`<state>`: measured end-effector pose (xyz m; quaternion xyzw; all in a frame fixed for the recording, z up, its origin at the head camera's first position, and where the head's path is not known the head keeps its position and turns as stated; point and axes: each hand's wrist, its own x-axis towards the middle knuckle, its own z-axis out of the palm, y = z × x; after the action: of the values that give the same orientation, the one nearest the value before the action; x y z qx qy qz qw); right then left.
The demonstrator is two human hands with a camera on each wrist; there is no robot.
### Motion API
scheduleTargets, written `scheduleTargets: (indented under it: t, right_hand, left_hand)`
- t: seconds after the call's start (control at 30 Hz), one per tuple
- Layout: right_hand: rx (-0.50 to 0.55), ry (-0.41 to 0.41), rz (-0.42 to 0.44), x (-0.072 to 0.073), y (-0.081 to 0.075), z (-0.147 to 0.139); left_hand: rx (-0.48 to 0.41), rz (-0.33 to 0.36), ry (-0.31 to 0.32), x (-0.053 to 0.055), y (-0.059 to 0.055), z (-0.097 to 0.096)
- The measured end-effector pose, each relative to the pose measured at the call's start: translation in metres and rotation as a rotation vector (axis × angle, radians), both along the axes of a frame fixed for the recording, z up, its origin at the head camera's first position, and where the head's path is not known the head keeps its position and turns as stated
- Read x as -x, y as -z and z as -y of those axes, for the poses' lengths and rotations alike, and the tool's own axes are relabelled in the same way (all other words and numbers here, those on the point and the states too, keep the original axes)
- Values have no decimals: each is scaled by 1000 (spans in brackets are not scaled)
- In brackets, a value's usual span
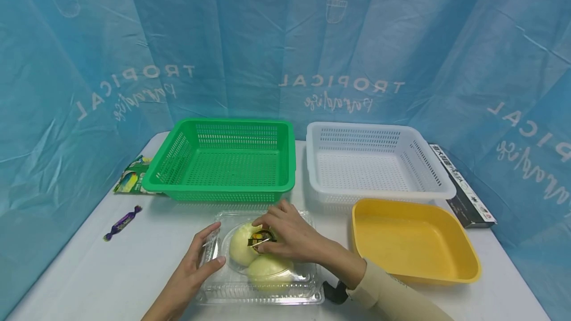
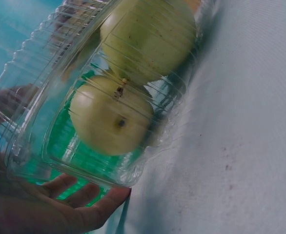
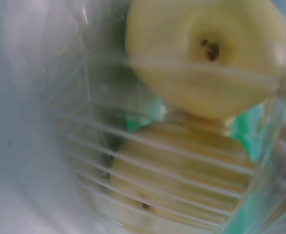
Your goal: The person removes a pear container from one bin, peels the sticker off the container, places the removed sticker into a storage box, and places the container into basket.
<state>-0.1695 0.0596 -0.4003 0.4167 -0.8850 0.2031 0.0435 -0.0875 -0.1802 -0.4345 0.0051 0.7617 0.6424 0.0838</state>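
A clear plastic clamshell box lies at the table's front in the head view. Inside it are two pale yellow-green round fruits, one nearer the back and one in front; their stem ends or pits show in the wrist views. A dark label with gold lies over the back fruit. My left hand is at the box's left side, fingers extended, fingertips against its lower edge. My right hand is bent over the box's top, thumb and fingers either side of the label; whether they pinch anything is hidden.
A green basket and a white basket stand at the back. A yellow tub is at the right, by a black pasta box. A purple-wrapped candy and a green packet lie at the left.
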Motion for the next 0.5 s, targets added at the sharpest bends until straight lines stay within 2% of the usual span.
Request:
scheduleTargets:
  t: [0.5]
  right_hand:
    - [84,39,59,1,1,1]
  left_hand:
    - [-13,-3,7,-1,0,0]
